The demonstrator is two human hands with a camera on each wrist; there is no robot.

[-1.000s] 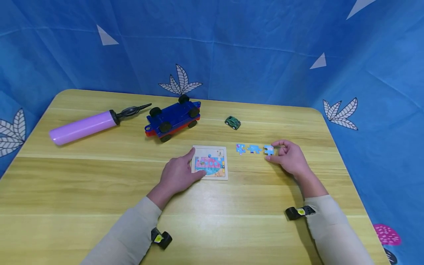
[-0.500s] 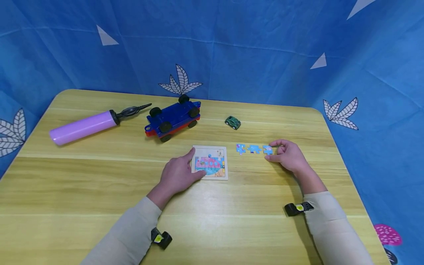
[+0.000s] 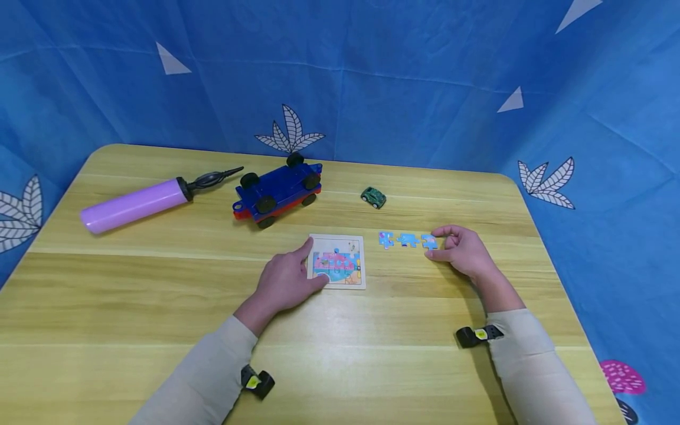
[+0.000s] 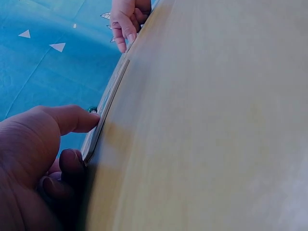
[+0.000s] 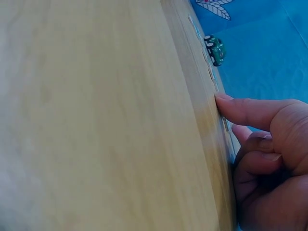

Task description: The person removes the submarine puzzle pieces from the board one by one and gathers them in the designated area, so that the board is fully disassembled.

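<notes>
A small square puzzle board (image 3: 340,260) with a colourful picture lies flat on the wooden table (image 3: 159,295). My left hand (image 3: 314,263) rests against its left edge, index finger at the top-left corner and thumb on the lower-left corner. The left wrist view shows the same hand (image 4: 85,137) at the thin board edge (image 4: 108,101). Right of the board, three blue puzzle pieces lie in a row. My right hand (image 3: 432,242) has index finger and thumb curled round the rightmost piece (image 3: 428,240). The other two pieces (image 3: 386,239) (image 3: 408,239) lie free.
A small green toy car (image 3: 373,196) stands behind the pieces. A blue and red wheeled toy chassis (image 3: 277,188) and a purple hand pump (image 3: 133,204) lie at the back left. Blue patterned cloth surrounds the table.
My right hand has shifted the rightmost piece slightly left, closer to the other two. The left hand and the board have stayed put.
</notes>
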